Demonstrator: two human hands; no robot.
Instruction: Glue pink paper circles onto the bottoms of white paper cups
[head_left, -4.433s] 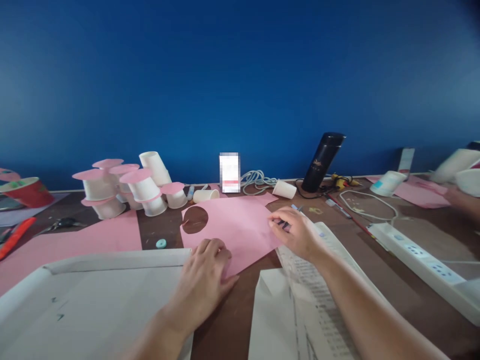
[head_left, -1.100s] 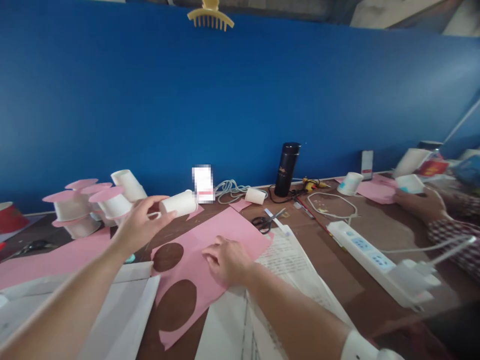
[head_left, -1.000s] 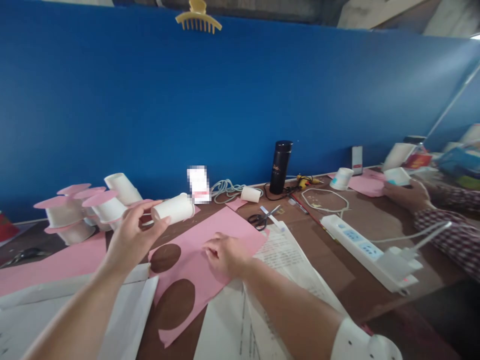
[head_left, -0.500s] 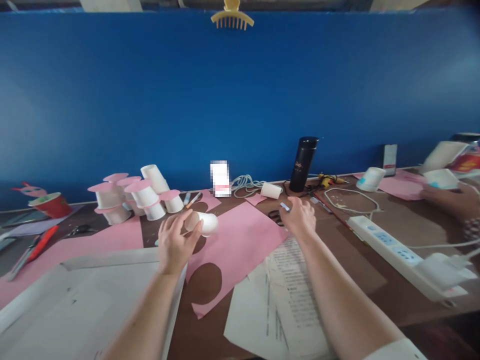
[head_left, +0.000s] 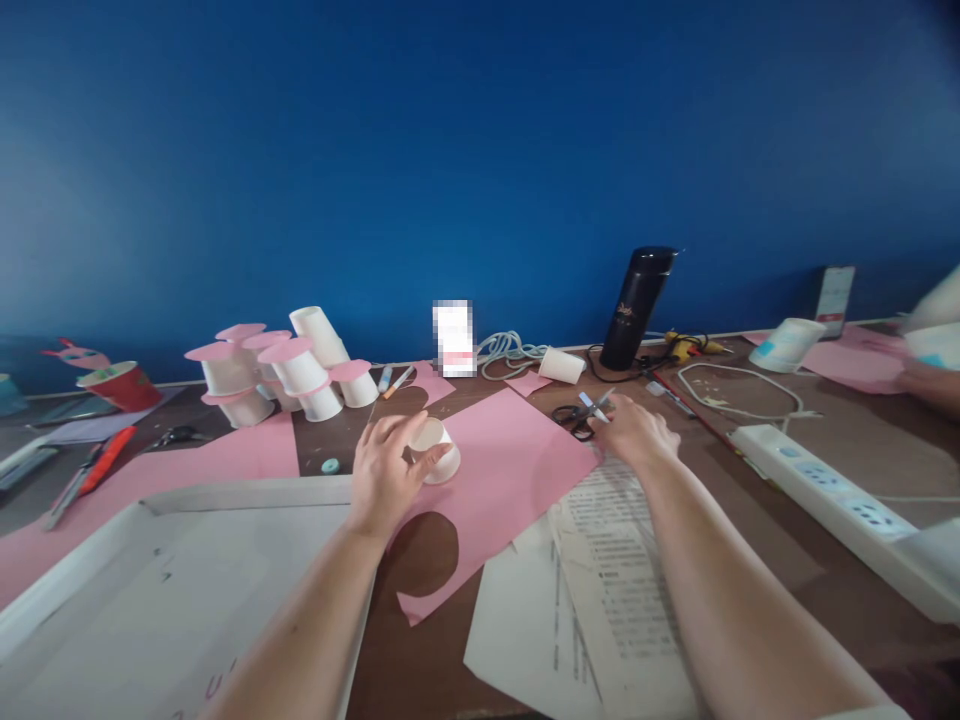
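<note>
My left hand (head_left: 390, 475) wraps its thumb and fingers around a white paper cup (head_left: 444, 462). The cup is bottom up, at the pink paper sheet (head_left: 510, 445), which has round cut-outs; whether it rests on the sheet is unclear. My right hand (head_left: 637, 432) is at the sheet's right corner, its fingers closed at the pale blades of black-handled scissors (head_left: 574, 420). The fingertips are partly hidden. To the left, white cups (head_left: 300, 368) stand upside down in stacks with pink paper discs (head_left: 285, 350) on and between them.
A white tray (head_left: 255, 490) lies front left, printed papers (head_left: 622, 560) front centre. Behind are a lying cup (head_left: 562, 366), a black bottle (head_left: 637, 310) and a cable (head_left: 510, 350). A power strip (head_left: 825, 480) lies right; another person's hand (head_left: 934, 385) is far right.
The cup in my left hand has tipped from lying sideways to bottom up. My right hand's fingers have closed in at the scissors. The camera view has shifted.
</note>
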